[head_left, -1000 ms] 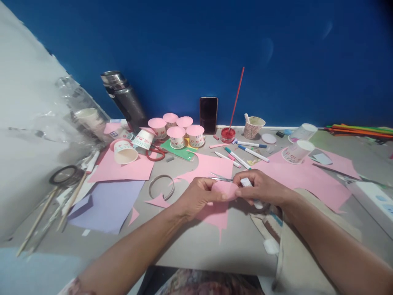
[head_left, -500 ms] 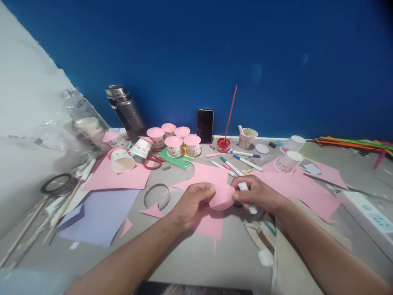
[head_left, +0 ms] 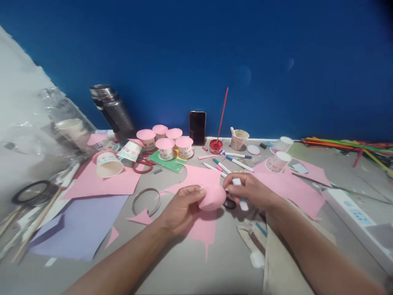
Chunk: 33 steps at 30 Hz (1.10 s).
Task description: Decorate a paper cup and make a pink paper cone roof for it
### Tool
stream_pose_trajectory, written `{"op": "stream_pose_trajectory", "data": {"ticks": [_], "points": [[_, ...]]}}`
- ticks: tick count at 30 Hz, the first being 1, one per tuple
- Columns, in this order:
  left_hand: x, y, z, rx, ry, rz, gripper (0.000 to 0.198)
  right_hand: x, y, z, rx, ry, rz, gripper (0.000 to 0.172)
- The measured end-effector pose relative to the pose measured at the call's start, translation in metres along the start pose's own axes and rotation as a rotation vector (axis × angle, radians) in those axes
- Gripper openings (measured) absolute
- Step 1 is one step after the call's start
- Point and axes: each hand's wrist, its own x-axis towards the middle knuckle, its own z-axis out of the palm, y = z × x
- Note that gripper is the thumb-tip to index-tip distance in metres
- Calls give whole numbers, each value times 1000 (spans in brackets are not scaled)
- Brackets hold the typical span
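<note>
The left hand [head_left: 181,209] has its grip wrapped around a round pink paper piece [head_left: 211,197], raised off the grey tabletop [head_left: 184,262] in front of the black phone [head_left: 197,127]. The piece is probably tilted so the right hand [head_left: 251,191] can pinch its edge; that grip is clenched on a white tube [head_left: 236,181].

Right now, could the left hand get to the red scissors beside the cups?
Likely yes for the path: the red scissors lie uncovered, nothing between. But the left hand is full, gripping the pink round piece, as the right hand grips a white stick.
</note>
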Motion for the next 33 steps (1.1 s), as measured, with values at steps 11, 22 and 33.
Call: {"op": "stream_pose_trajectory", "data": {"ticks": [11,22,33], "points": [[6,19,-10,-115,107,-141,27,9,3,-57,612,451,-272,40],[-4,7,-8,926,78,732,19,15,14,-66,724,404,-293,24],[8,3,-21,1136,42,974,43,9,9,-52,384,536,-368,34]]}}
